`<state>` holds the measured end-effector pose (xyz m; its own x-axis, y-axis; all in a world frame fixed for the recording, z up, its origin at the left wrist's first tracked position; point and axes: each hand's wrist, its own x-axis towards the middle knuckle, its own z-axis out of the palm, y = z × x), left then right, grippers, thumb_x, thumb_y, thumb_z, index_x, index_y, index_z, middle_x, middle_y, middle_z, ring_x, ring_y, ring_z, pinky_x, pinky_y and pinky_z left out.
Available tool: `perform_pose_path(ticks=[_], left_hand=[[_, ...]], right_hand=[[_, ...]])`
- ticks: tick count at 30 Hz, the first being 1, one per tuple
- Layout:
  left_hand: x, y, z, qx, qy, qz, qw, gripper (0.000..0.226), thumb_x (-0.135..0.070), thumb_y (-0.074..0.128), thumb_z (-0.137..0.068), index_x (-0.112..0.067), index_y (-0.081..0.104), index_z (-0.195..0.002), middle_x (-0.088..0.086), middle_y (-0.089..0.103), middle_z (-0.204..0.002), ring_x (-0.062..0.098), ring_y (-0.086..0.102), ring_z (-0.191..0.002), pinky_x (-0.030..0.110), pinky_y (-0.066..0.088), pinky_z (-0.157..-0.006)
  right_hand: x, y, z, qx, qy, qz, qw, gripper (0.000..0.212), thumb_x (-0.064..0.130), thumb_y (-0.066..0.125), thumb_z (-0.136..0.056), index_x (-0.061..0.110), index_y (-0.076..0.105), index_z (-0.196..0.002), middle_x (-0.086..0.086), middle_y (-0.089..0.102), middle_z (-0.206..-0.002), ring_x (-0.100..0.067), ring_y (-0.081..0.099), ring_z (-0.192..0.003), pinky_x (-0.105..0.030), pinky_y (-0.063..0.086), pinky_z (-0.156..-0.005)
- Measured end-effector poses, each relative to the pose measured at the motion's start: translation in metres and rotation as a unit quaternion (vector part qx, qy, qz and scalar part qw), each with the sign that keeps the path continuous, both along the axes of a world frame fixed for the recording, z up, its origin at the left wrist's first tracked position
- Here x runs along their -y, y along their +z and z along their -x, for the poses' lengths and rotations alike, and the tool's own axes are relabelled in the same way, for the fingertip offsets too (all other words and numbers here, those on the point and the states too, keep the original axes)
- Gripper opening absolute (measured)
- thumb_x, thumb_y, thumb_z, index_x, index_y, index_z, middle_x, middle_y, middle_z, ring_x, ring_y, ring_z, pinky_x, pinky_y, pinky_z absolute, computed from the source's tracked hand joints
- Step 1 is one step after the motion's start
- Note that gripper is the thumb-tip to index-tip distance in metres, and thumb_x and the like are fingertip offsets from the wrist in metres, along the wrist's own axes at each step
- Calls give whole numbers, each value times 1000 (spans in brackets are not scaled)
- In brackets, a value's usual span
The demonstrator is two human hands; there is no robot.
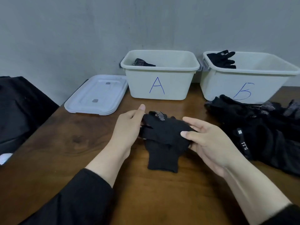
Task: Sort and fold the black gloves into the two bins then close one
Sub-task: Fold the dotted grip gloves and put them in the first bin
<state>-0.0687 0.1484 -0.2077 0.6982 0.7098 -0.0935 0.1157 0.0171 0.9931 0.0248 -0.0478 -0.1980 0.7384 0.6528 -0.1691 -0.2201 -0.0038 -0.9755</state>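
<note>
A black knit glove (162, 137) lies on the wooden table, its finger end folded back over the palm and its cuff pointing toward me. My left hand (128, 129) holds its left side, thumb raised. My right hand (209, 140) pinches its right edge between thumb and fingers. Bin A (160, 88) stands behind, open, with a dotted black glove (142, 62) inside. Bin B (243, 88) to its right holds a black glove (222, 60) draped at its back left rim. A pile of black gloves (259, 127) lies in front of bin B.
A translucent lid (97, 95) lies flat on the table left of bin A. A dark bag or chair (19, 108) sits beyond the table's left edge. A grey wall stands close behind the bins.
</note>
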Motion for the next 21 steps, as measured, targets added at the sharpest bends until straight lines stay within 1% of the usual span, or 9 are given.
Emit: perform_pose_path(ticks=[1, 3, 6, 8, 10, 12, 14, 18, 21], left_hand=[[-6, -4, 1, -16, 20, -74, 997, 41, -53, 54, -98, -17, 72, -94, -6, 75, -92, 16, 69, -82, 32, 55, -70], [-14, -7, 1, -22, 64, -161, 985, 20, -44, 55, -99, -31, 70, -102, -15, 70, -96, 8, 67, -91, 28, 55, -81], [-16, -5, 0, -30, 72, -208, 975, 26, -42, 55, -100, -35, 61, -124, -18, 66, -103, 2, 62, -101, 25, 48, -89], [-18, -7, -1, -47, 47, -222, 973, 26, -43, 53, -100, -37, 59, -125, -16, 67, -105, 6, 64, -102, 28, 49, -90], [-20, -9, -1, -60, 20, -233, 970, 22, -42, 51, -101, -35, 64, -116, -16, 69, -104, 5, 65, -102, 28, 50, -90], [-21, -8, 0, -61, 10, -243, 968, 22, -41, 49, -102, -33, 67, -111, -17, 70, -102, 5, 65, -100, 28, 51, -88], [-22, -7, 2, -57, 10, -245, 968, 22, -41, 49, -103, -33, 67, -111, -17, 71, -100, 5, 65, -98, 28, 52, -86], [-23, -5, 5, -62, 11, -249, 967, 21, -40, 49, -103, -33, 67, -110, -16, 71, -94, 3, 66, -89, 20, 46, -75], [-23, -5, 7, -67, -1, -258, 964, 23, -40, 48, -103, -31, 68, -110, -15, 72, -91, 4, 67, -87, 19, 44, -74]], right_hand=[[1, -2, -3, 0, -42, 7, 999, 38, 2, 67, -92, 15, 66, -128, -2, 74, -119, -18, 72, -107, -41, 56, -98], [3, -2, -9, -16, -83, -9, 996, 29, 6, 68, -92, 11, 69, -120, -8, 76, -109, -22, 73, -104, -40, 56, -92], [3, 12, -15, -19, -100, -49, 994, 20, 10, 63, -96, 5, 72, -114, -11, 76, -107, -25, 72, -105, -42, 56, -91], [1, 31, -23, 34, -83, -34, 995, 22, 10, 58, -101, 10, 73, -116, -6, 76, -111, -17, 71, -109, -40, 56, -95], [-3, 56, -31, 117, -26, 14, 993, 22, 12, 56, -102, 17, 75, -111, -6, 76, -112, -16, 70, -109, -41, 53, -95], [-9, 84, -38, 233, 8, 49, 971, 18, 13, 63, -98, 21, 78, -100, -15, 75, -106, -24, 71, -99, -41, 51, -89], [-17, 112, -42, 321, -5, 64, 945, 19, 13, 71, -92, 30, 80, -91, -5, 79, -96, -26, 75, -92, -42, 57, -88], [-35, 151, -52, 403, 51, 158, 900, 4, 23, 78, -87, 26, 78, -90, 0, 79, -87, -24, 76, -85, -48, 59, -91], [-48, 157, -55, 455, 75, 255, 850, 4, 29, 75, -90, 27, 77, -87, 6, 77, -81, -19, 73, -82, -30, 57, -78]])
